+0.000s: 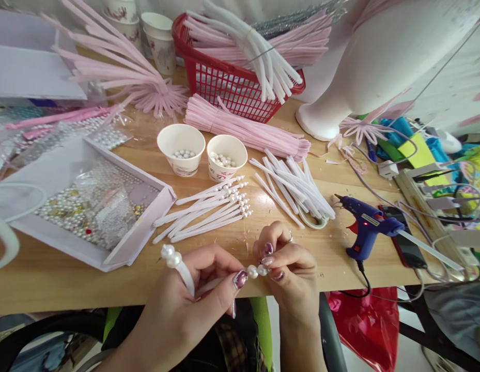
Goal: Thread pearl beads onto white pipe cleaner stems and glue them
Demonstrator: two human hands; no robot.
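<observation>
My left hand (185, 299) is closed around white pipe-cleaner stems (185, 276). One stem sticks up past the fingers with two pearls (170, 254) on its tip. My right hand (290, 268) pinches pearls (257, 270) at the end of another stem, fingertips touching the left thumb. Both hands hover at the near edge of the wooden table (49, 276). Just beyond them lies a pile of pearl-tipped white stems (208, 209).
Two paper cups of pearls (181, 149) (226, 156) stand mid-table. Plain white stems (294, 188) lie to the right, then a blue glue gun (366, 225). A tray of beads (92, 206) sits left. A red basket (232, 82), pink stems (243, 126) and a white mannequin bust (379, 57) fill the back.
</observation>
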